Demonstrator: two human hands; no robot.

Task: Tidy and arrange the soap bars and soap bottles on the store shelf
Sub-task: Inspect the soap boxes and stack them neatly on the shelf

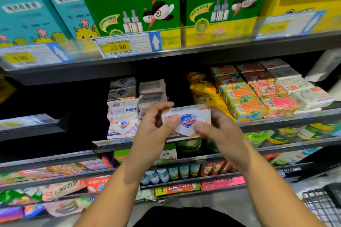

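At shelf front: the soap box [186,121] is held in the air just before the rail of the shelf [276,118], level with the soap row and not yet set down.
Left hand [156,125]: the box's left end is pinched, thumb laid on the printed face, fingers curled over the top edge.
Right hand [217,132]: the right end is pinched, thumb on the face; the fingers behind the box are hidden.
Risk, slip: both grips sit near the ends of a smooth carton, so a drop to the lower shelves is judged possible if one hand is released early.
Risk, knock: the white stack [122,108] and grey stack [152,90] are piled high and unevenly, and could be toppled if the box is pushed in at an angle.
Risk, misplacing: a dark gap is seen between the grey stack and the yellow packs [204,90]; the box could be lost at the back there.
Box, looks: white carton, blue shield logo on the face, red mark at the upper left, tilted slightly, face toward the camera; edges appear undamaged, fine print blurred.
Match: the same shield logo is seen on the white stack.
Further right: orange bars [241,101] are lined in rows.
Above: green boxes [129,2] are stood on the upper shelf.
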